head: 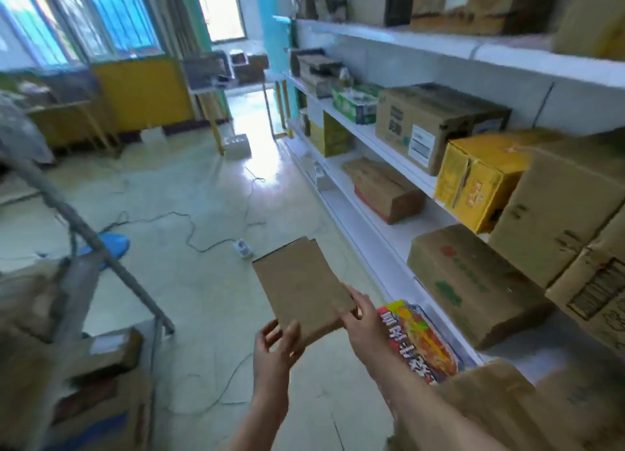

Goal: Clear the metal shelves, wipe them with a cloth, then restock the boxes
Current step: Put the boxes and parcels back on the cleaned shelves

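I hold a flat brown cardboard box out over the floor in front of me. My left hand grips its near corner from below, thumb on top. My right hand grips its right near edge. White metal shelves run along the right side, loaded with cardboard boxes: a large brown one, a yellow one, a brown one with green print on a lower shelf. A colourful printed box lies just right of my right wrist. No cloth is in view.
Cables and a white power strip lie on the pale floor ahead. Brown boxes and a slanted metal pole stand at the left. A white crate and yellow tables are farther back.
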Tool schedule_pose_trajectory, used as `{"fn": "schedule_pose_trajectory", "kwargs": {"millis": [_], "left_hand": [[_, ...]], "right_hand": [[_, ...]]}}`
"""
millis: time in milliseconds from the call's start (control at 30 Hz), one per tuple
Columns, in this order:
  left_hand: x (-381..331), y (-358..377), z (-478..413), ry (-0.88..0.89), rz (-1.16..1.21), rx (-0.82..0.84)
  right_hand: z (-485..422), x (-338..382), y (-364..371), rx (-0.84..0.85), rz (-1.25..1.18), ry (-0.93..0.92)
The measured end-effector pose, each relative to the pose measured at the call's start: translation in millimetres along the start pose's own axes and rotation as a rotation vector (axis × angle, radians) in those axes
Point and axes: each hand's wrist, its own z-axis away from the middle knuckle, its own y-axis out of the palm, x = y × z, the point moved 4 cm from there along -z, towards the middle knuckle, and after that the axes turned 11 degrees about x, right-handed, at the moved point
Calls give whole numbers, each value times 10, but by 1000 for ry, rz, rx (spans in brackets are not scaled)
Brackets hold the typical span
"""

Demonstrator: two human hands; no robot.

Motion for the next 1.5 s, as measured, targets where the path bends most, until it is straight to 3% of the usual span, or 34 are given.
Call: {"fn": "schedule_pose_trajectory", "kwargs": {"millis": [233,400,500,600,800,1033,1300,1400,1500], "left_hand": [[-2134,-1474,55,314,31,15],[-3655,-2397,457,661,139,-121],[-4200,-2552,773,810,114,-182],[-4688,-2755,1017,940,50,-285],[-5449,-2916,1061,1099,-106,-481],[-6353,-2752,668,1187,-355,-602],[-7448,-2637,-33,1233,-410,-725],[-7776,-2544,-88,1283,-722,-909],[-8027,-2404,-55,1210,-1610,-1390]], "right_hand": [[-399,1832,1809,250,-110,-409],[-362,3059,3061,505,-120,-762],[-335,3453,3379,636,9,-904],[-385,3905,3707,557,152,-1115],[-822,4710,4455,517,175,-1481],[-1604,5548,4872,659,-67,-1692],[-2738,6847,5139,791,-253,-1717],[-2983,7301,5332,887,-389,-1613],[-3142,7647,5555,965,-447,-1586]]}}
